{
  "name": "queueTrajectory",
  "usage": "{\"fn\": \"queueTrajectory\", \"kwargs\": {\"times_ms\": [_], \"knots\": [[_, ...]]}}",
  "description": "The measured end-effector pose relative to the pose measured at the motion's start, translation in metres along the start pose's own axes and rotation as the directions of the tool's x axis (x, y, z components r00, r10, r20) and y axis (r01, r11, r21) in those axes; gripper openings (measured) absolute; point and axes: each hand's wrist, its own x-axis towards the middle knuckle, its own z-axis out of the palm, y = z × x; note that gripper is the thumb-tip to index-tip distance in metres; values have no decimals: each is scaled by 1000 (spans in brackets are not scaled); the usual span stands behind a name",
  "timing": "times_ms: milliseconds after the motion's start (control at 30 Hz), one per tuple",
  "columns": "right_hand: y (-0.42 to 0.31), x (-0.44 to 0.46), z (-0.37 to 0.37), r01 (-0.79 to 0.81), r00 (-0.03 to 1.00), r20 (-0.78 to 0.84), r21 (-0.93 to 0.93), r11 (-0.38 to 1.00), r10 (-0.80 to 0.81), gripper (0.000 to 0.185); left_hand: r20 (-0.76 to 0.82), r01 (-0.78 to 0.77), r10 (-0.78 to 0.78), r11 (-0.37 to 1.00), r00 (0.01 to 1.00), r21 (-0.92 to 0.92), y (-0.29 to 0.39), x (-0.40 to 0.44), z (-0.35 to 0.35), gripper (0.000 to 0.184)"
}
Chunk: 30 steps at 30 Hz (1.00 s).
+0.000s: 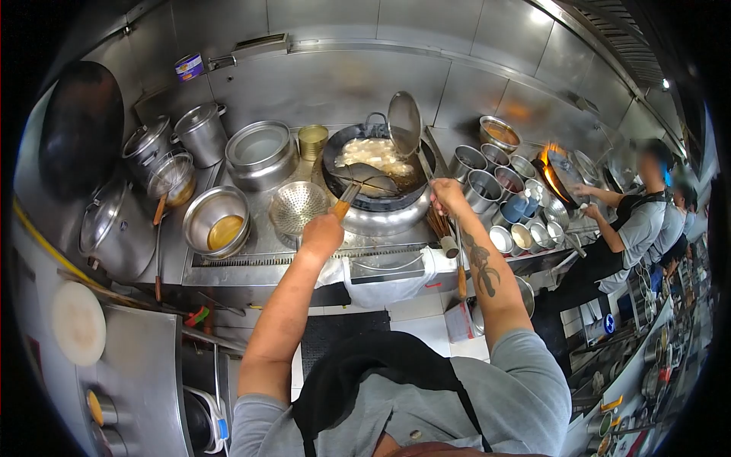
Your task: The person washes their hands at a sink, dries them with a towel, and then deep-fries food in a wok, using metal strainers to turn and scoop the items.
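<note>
My left hand (324, 234) is wrapped round the wooden handle of a skimmer (367, 180). Its dark, rounded head lies over the near side of a black wok (331, 166). Pale pieces of food (373, 156) sit in bubbling liquid in that wok; their kind I cannot make out. My right hand (446, 196) grips the long handle of a round mesh strainer (404, 122), whose disc stands tilted up above the wok's far right side. A perforated ladle (299, 207) rests on the counter left of the wok, near my left hand.
Metal pots (263, 156) and a bowl with yellow liquid (217, 221) stand at left. Several seasoning containers (510, 179) stand right of the wok. Further right, another person (640, 206) handles a flaming wok (554, 179). A white cloth (392, 283) hangs at the counter's front edge.
</note>
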Motion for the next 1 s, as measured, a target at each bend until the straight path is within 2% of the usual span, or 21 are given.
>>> {"fn": "queueTrajectory", "kwargs": {"times_ms": [100,167,200,300,400,500,600,700,800,867,900,1000], "knots": [[11,3,9,-41,998,52,-98,994,47,20,-22,-44,44,999,999,-19,-1,-3,8,27],[11,6,15,-90,991,87,-154,984,104,21,-1,4,-4,999,1000,-36,2,-7,16,31],[9,3,16,-78,993,81,-155,985,92,21,7,27,-27,999,1000,-44,4,-8,20,33],[5,2,14,-7,997,73,-180,984,20,22,13,-38,42,978,999,-206,8,-17,46,39],[-2,12,5,98,992,98,-246,964,-76,23,69,12,13,936,998,-351,24,-17,79,52],[-15,9,-3,158,983,129,-259,953,-128,25,126,61,-16,930,992,-363,48,-22,87,61],[-30,1,-7,218,976,116,-399,891,-186,27,189,77,-8,929,982,-362,46,-19,89,67],[-36,4,-5,199,978,54,-521,830,-201,28,140,15,59,881,988,-473,58,-20,73,72],[-30,16,-1,283,953,70,-555,782,-295,28,239,144,-10,821,971,-553,62,-15,92,66],[-20,29,5,306,946,99,-589,748,-310,28,147,52,51,782,988,-621,57,-16,122,67],[-21,31,9,285,955,106,-580,763,-276,28,99,6,77,761,992,-649,57,-19,127,68],[-32,24,20,133,989,118,-503,854,-85,27,178,79,102,614,979,-786,69,-26,116,69]]}}
